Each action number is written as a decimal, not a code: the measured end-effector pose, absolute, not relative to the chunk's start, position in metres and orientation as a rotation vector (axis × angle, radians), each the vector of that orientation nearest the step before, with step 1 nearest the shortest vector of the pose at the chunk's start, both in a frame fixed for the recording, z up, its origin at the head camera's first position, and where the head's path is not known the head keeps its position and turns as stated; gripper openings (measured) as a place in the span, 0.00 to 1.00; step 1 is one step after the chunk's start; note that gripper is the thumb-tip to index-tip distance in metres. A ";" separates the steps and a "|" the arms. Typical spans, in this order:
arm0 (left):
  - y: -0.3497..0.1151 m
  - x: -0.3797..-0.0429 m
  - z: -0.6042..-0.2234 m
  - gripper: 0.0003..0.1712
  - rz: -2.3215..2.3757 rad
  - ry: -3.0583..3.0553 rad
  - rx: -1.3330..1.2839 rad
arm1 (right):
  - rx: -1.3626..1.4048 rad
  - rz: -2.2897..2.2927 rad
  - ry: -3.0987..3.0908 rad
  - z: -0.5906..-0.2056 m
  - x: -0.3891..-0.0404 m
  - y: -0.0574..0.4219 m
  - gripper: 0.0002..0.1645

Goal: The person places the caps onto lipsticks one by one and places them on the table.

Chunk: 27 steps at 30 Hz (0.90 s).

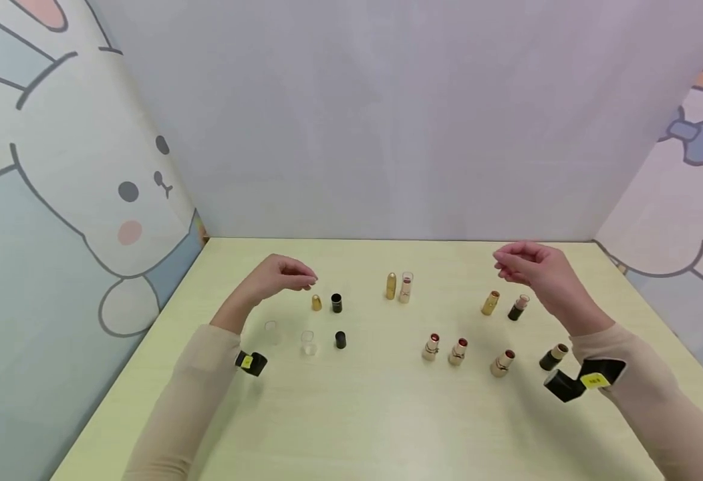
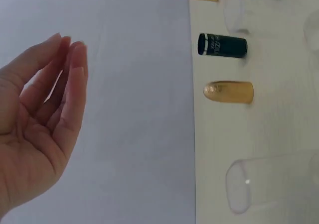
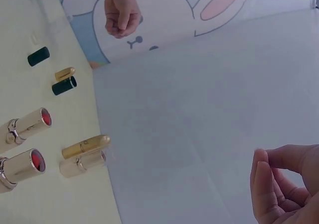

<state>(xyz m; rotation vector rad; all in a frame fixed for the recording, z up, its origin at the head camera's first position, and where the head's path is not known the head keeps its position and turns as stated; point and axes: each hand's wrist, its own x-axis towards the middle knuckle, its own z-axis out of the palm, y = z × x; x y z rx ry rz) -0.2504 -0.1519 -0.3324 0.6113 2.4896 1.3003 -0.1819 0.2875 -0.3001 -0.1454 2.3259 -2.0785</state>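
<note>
My left hand (image 1: 279, 274) hovers over the table's back left, fingers loosely bent, with nothing in it. Closest below it are a small gold cap (image 1: 317, 304) and a black cap (image 1: 336, 304). In the left wrist view its thumb and fingertips come near each other. On the other side my right hand (image 1: 532, 270) is raised, empty, its thumb meeting the forefinger in the right wrist view. Beneath it stand an uncapped gold lipstick (image 1: 490, 303) and a black-based lipstick (image 1: 515, 311).
A gold capped lipstick (image 1: 391, 286) and a clear-capped lipstick (image 1: 405, 291) stand at the back middle. Several open lipsticks, one being a pale gold lipstick (image 1: 431, 349), stand front right. Clear caps (image 1: 309, 346) and another black cap (image 1: 341, 340) are at left. Walls enclose the table (image 1: 351, 427).
</note>
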 end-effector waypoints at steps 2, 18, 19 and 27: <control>-0.149 -0.260 -0.333 0.16 1.132 2.519 0.620 | -0.136 -2.083 2.329 -0.304 -0.183 0.290 0.04; -0.102 -0.288 -0.361 0.23 0.054 2.666 0.582 | -0.050 -2.207 2.263 -0.323 -0.182 0.289 0.03; -0.101 -0.288 -0.363 0.23 0.064 2.666 0.590 | -0.041 -2.196 2.269 -0.323 -0.182 0.288 0.04; -0.098 -0.291 -0.370 0.18 0.136 2.662 0.610 | 0.015 -2.088 2.336 -0.325 -0.183 0.287 0.06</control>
